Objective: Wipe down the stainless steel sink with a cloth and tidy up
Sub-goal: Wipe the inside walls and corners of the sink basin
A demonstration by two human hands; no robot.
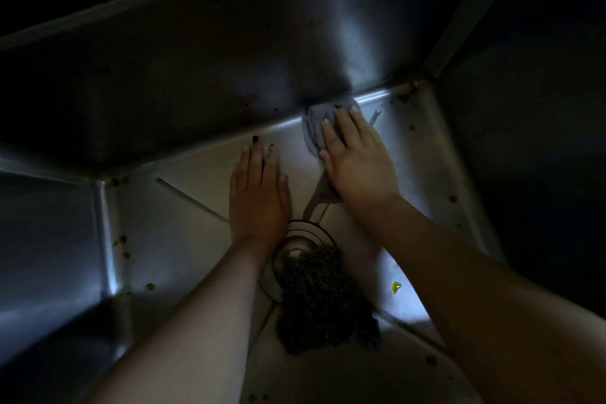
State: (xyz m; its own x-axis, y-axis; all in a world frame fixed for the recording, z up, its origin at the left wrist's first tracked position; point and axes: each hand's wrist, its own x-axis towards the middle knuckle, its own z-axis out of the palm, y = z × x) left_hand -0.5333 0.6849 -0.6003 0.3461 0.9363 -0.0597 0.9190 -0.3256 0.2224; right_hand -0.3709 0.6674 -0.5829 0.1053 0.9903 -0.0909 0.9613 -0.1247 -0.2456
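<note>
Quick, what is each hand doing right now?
Left hand: open, flat on the sink floor.
Right hand: open, straight fingers pressing the grey cloth.

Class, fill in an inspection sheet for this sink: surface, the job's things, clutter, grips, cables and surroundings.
Surface: steel sink; brown specks along the floor's edges and corners.
Job's things: grey cloth, bunched where the floor meets the back wall.
Clutter: dark scrubber lying partly over the drain; yellow bit on the floor to its right.
Grips: left hand flat on the floor, holding nothing; right hand presses the cloth with straight fingers.
Cables: nothing seen.
Surroundings: too dark to tell beyond the sink walls.
</note>
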